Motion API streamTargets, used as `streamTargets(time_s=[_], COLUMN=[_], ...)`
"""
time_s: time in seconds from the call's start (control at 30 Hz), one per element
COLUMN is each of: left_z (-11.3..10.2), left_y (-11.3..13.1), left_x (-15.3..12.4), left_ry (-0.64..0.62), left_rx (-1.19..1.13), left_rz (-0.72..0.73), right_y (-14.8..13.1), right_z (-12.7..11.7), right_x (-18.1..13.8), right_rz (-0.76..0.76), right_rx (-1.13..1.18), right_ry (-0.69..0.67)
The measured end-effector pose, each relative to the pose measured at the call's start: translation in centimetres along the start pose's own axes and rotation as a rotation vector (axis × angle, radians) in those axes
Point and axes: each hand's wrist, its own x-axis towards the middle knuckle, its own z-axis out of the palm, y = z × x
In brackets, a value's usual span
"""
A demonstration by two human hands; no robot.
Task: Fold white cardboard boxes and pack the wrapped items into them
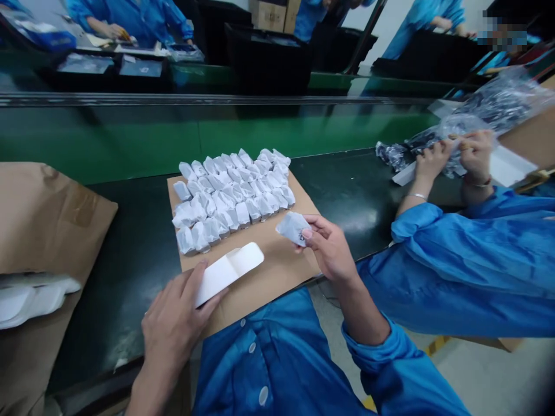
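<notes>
My left hand (176, 315) is closed around a slim white box (228, 273), its flap end pointing up and to the right. In my right hand (330, 245) is a small paper-wrapped packet (293, 227), pinched between thumb and fingers, with a dark mark near the thumb. The packet is to the right of the box, apart from it. What lies inside the wrapping is hidden. Beyond both hands, rows of similar white wrapped packets (232, 193) stand close together on a flat cardboard sheet (269, 263).
The cardboard lies on a dark work surface (117, 231). At left a brown paper-lined carton (47, 216) holds white flat pieces (30, 300). On the right, a co-worker's hands (455, 156) handle clear plastic bags (489, 110). Black bins (266, 58) stand behind the green ledge (143, 138).
</notes>
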Motion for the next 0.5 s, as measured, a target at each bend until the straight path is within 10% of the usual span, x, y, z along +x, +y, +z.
streamTargets(time_s=[0.17,0.37,0.5], left_z=[-0.6,-1.2,-1.3], left_y=[0.8,1.3,1.6], left_x=[0.3,-0.2,0.0], left_ry=[0.105,0.069,0.120], left_rx=[0.035,0.117,0.129], left_rz=[0.002,0.122,0.072], right_y=[-4.4,-5.3,-5.3], right_z=[1.5,1.2,2.9], right_x=[-2.2,0.9,2.1], right_rz=[-0.159,-0.243,-0.053], right_rx=[0.131,-0.183,0.030], right_ry=[-0.121,-0.611,-0.552])
